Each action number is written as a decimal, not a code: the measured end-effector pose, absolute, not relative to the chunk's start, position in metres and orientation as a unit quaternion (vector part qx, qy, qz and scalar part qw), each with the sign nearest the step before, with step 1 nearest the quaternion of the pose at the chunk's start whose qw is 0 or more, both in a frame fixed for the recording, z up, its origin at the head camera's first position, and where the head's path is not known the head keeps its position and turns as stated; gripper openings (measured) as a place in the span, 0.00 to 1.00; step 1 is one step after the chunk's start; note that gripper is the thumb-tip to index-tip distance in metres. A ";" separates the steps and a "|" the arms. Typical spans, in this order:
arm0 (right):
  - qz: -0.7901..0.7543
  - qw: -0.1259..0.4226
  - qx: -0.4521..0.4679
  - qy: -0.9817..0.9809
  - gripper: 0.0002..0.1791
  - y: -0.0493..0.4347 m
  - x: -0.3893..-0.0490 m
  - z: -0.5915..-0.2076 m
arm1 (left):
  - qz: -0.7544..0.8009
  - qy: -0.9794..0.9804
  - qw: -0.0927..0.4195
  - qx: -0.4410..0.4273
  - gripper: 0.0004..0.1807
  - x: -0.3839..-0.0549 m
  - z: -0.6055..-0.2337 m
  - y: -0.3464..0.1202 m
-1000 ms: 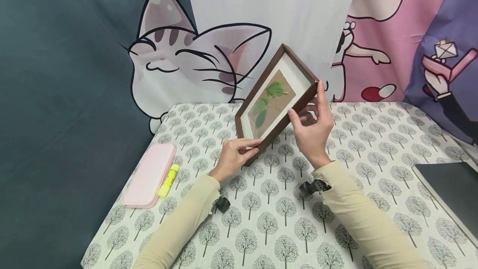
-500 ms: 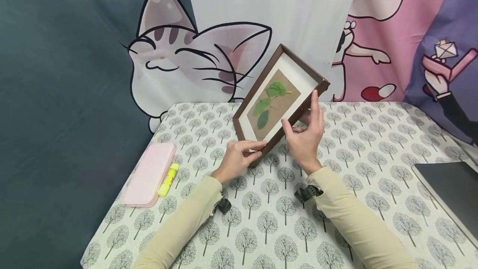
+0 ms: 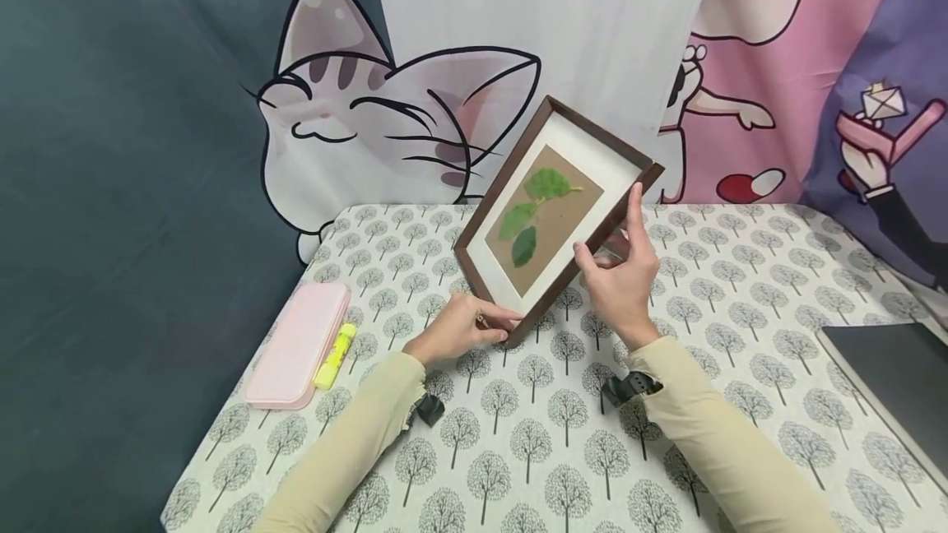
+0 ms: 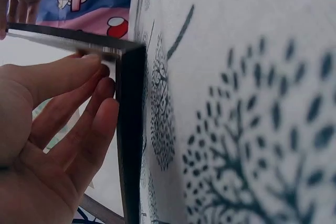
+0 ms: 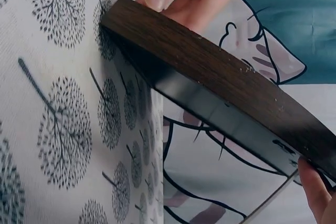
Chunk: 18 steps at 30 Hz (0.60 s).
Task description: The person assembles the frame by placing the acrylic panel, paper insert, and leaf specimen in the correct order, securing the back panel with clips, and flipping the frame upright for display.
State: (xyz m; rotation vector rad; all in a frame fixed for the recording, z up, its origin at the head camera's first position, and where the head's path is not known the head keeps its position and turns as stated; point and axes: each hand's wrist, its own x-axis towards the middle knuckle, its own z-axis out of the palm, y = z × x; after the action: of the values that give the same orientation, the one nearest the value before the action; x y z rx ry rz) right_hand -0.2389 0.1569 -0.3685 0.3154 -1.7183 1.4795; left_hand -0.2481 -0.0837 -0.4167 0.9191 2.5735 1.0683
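A dark brown wooden picture frame (image 3: 494, 197) stands tilted on its lower corner over the tablecloth in the head view. Inside its white mat, green leaves (image 3: 546, 183) lie on a brown backing. My left hand (image 3: 462, 327) pinches the frame's lower corner; the left wrist view shows its fingertips (image 4: 107, 108) at the inner edge. My right hand (image 3: 624, 282) grips the right side, thumb on the front edge and index finger stretched up near the upper right corner. In the right wrist view the frame's wooden side (image 5: 210, 66) faces the camera, and its dark inside shows below.
A pink case (image 3: 296, 348) and a yellow glue stick (image 3: 336, 356) lie at the table's left. At the right edge is a dark flat board-like thing (image 3: 889, 381). A curtain with cartoon cats (image 3: 355, 122) hangs behind the tree-print tablecloth (image 3: 529, 442).
The picture frame has turned to face the camera more squarely, its top lowered slightly. My left hand has shifted down at the lower corner; the right hand moved down the side, then back up.
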 end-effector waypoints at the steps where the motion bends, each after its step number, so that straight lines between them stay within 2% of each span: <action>1: 0.594 0.406 0.126 -0.683 0.56 0.159 -0.239 -0.368 | 0.353 0.874 0.102 0.319 0.21 -0.249 -0.417 -0.084; 8: 0.623 0.362 0.114 -0.684 0.57 0.170 -0.234 -0.364 | 0.314 0.892 0.083 0.314 0.13 -0.256 -0.416 -0.088; 13: 0.636 0.336 0.117 -0.685 0.58 0.179 -0.233 -0.362 | 0.288 0.917 0.023 0.274 0.09 -0.262 -0.415 -0.094; 18: 0.653 0.307 0.133 -0.680 0.59 0.188 -0.235 -0.359 | 0.262 0.934 -0.004 0.242 0.09 -0.268 -0.418 -0.099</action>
State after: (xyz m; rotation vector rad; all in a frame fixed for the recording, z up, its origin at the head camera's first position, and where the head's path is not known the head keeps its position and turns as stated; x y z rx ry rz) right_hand -0.2354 0.1882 -0.3590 0.3529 -1.7976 1.7263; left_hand -0.2684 -0.0995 -0.4182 0.7606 2.9429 0.8248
